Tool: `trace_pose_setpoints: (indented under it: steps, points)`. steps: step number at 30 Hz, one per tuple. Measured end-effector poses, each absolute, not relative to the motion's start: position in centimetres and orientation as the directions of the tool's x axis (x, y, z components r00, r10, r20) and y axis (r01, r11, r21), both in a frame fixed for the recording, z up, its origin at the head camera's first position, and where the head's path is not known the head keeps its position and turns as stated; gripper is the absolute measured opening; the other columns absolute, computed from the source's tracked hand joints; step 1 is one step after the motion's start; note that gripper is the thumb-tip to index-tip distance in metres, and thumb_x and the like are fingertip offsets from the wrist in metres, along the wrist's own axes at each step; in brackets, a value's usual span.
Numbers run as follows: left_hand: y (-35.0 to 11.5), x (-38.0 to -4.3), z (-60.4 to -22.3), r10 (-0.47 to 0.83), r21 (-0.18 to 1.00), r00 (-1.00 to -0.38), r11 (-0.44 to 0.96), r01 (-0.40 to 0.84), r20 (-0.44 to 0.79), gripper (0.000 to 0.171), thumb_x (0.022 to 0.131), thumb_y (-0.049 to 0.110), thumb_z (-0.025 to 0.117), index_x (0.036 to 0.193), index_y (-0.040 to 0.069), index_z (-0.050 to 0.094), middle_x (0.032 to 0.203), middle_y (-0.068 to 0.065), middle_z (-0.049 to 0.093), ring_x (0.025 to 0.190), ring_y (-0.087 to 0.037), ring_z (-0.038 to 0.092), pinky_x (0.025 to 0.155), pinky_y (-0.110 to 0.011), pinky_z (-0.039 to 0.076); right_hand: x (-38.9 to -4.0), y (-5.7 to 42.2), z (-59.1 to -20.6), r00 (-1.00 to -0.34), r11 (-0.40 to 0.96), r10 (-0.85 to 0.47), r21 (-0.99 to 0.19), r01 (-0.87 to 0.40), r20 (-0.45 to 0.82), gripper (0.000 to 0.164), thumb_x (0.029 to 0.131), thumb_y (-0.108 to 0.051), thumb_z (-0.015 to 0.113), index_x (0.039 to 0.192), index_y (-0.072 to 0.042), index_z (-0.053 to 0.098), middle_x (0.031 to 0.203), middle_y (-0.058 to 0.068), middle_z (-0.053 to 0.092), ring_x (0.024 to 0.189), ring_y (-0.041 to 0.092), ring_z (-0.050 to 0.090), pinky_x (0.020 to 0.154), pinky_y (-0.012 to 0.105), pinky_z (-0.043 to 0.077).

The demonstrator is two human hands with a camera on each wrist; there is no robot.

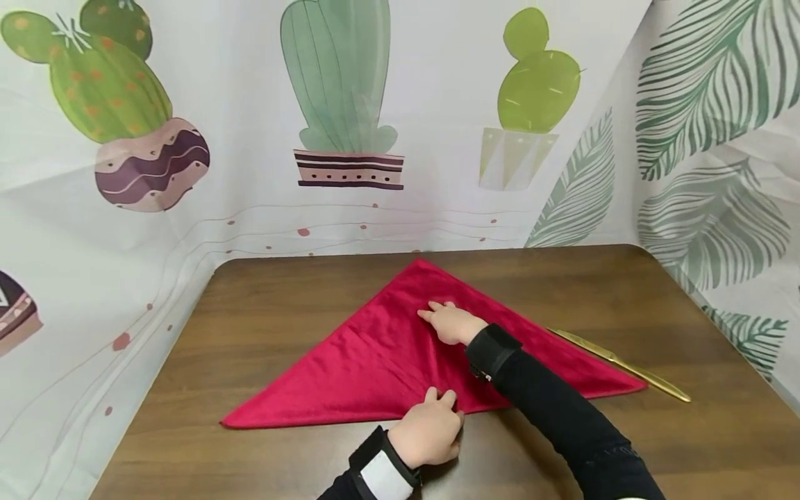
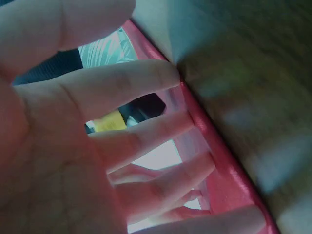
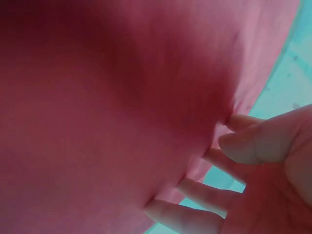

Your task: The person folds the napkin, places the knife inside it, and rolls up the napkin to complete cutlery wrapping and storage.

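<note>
A red, shiny cloth napkin lies on the table as a large triangle, its point at the far side and its long edge toward me. My right hand rests on the upper middle of it, fingers spread; in the right wrist view the fingertips press small dents into the fabric. At the long edge, near its middle, is my left hand. Its extended fingers touch the folded rim of the napkin in the left wrist view. Shallow creases run through the fabric between both hands.
A gold table knife lies slanted along the napkin's right side, with the napkin's right corner against it. The brown wooden table has rounded far corners. Behind it hangs a white curtain printed with cacti and leaves.
</note>
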State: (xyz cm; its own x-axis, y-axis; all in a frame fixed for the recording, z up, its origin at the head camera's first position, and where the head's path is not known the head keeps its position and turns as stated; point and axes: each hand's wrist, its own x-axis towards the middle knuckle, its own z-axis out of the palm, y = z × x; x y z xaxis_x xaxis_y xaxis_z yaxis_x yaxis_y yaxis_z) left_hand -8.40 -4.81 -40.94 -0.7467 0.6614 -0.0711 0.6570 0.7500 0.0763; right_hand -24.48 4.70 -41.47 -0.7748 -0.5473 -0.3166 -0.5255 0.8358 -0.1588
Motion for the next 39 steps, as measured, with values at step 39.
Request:
trace_pose_setpoints:
  steps: [39]
  points:
    - [-5.1, -8.3, -40.5, 0.654, 0.037, -0.749, 0.755, 0.655, -0.106, 0.016, 0.071, 0.029, 0.066, 0.084, 0.02, 0.068, 0.084, 0.002, 0.047, 0.074, -0.017, 0.039, 0.041, -0.022, 0.035, -30.9, 2.8, -41.6, -0.843, 0.882, -0.469, -0.101, -0.46, -0.262, 0.047, 0.089, -0.014, 0.047, 0.134, -0.008, 0.036, 0.137, 0.016, 0.031, 0.121, 0.036, 0.028, 0.087, 0.048, 0.037]
